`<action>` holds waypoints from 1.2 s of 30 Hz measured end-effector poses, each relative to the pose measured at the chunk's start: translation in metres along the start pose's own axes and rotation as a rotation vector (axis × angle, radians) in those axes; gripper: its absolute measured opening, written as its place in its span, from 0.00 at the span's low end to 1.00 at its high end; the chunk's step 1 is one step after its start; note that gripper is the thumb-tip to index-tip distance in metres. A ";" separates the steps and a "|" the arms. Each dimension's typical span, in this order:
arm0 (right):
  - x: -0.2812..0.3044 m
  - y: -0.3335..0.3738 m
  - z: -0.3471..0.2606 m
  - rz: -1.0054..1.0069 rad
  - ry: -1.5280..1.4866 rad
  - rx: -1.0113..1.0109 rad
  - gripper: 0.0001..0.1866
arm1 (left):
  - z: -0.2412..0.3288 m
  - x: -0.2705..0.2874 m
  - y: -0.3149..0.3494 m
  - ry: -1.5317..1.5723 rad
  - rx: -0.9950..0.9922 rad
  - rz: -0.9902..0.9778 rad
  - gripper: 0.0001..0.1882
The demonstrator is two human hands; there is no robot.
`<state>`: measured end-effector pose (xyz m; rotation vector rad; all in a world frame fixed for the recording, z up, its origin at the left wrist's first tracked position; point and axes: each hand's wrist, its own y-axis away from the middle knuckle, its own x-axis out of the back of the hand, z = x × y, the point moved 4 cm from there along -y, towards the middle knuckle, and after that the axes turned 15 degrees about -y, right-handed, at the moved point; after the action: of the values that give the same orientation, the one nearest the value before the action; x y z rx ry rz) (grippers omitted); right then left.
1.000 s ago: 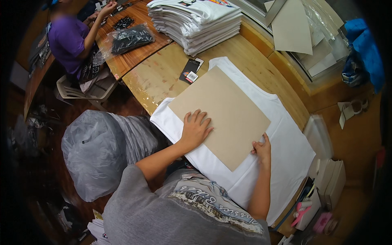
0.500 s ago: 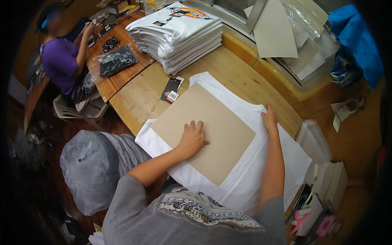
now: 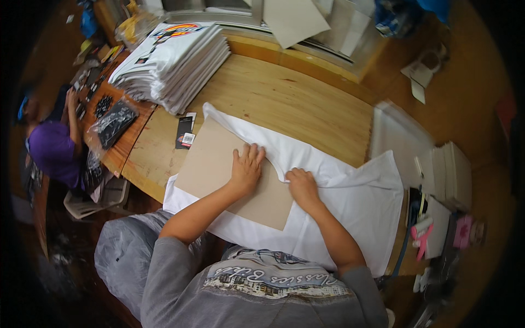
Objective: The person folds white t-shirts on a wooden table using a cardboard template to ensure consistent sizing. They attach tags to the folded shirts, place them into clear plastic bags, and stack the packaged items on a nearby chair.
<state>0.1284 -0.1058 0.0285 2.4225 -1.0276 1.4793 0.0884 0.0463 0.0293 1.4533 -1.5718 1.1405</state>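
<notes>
A white T-shirt (image 3: 355,218) lies spread on the wooden table, with a beige cardboard sheet (image 3: 205,158) on top of it. My left hand (image 3: 246,170) rests on the cardboard with its fingers spread, their tips at the far edge beside the shirt's fabric. My right hand (image 3: 303,188) has its fingers curled on the shirt's edge, which is partly folded over the cardboard's right side. The thumb of that hand is mostly hidden. Black and white hang tags (image 3: 185,132) lie left of the cardboard.
A tall stack of folded white T-shirts (image 3: 169,65) stands at the far left. Beyond it are a bagged black item (image 3: 117,123) and a person in purple (image 3: 52,150). A grey plastic bag (image 3: 126,262) stands at lower left; boxes (image 3: 451,175) and a pink-handled tool (image 3: 422,235) are at right.
My right hand has brought the shirt's far right edge inward over the cardboard. My left hand has slid toward the cardboard's far edge. The view has turned rightward.
</notes>
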 end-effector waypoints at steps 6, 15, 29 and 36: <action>0.034 0.025 0.081 -0.341 0.369 -0.103 0.08 | 0.021 0.009 0.001 0.291 -0.513 -0.008 0.16; 0.221 0.143 0.161 0.285 0.785 -0.350 0.09 | 0.022 0.005 0.004 0.449 -0.402 -0.048 0.19; -0.019 0.105 -0.027 0.033 -0.031 -0.143 0.32 | 0.044 0.014 0.010 0.621 -0.261 0.428 0.07; 0.085 0.166 0.196 0.700 0.223 -0.425 0.18 | 0.051 0.015 0.010 0.478 -0.293 0.385 0.04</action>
<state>0.1980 -0.3578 -0.0412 1.6308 -2.0081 1.4349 0.0804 -0.0068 0.0229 0.6389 -1.6151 1.2882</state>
